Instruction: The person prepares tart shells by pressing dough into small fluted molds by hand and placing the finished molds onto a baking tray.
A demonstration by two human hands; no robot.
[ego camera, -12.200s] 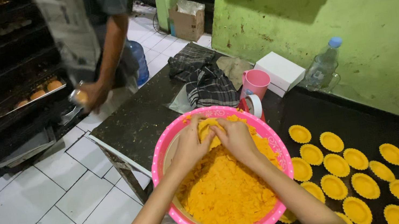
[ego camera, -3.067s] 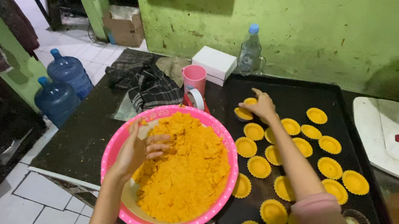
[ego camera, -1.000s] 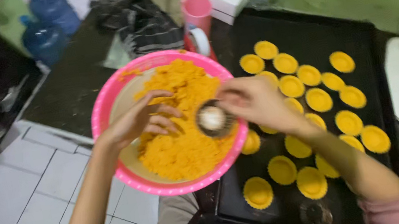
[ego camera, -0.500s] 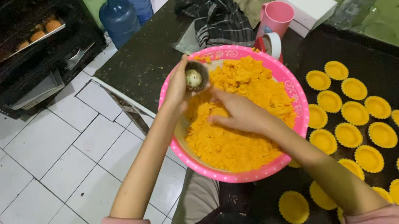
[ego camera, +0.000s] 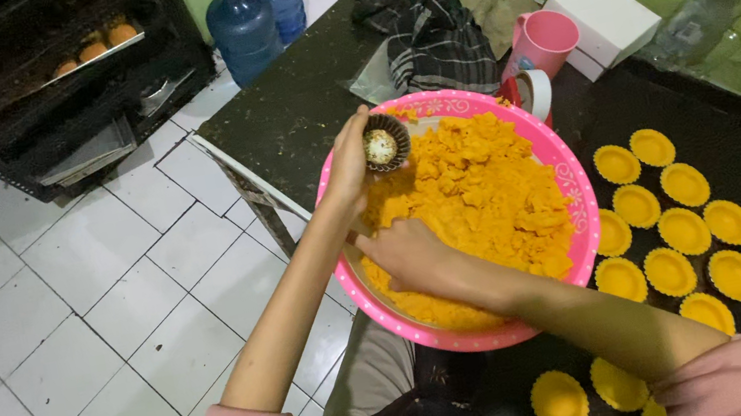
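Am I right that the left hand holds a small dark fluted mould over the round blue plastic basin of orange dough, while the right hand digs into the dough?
Not quite: the round plastic basin is pink, not blue, as the head view shows. The left hand does hold the small dark fluted mould over it, and the right hand digs into the orange dough.

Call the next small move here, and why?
Probably: right hand pinches up some dough and presses it into the mould. The left hand holds the small fluted mould over the pink bowl, not yet lined, while the right hand already rests in the orange dough. Filled moulds sit on the black tray.
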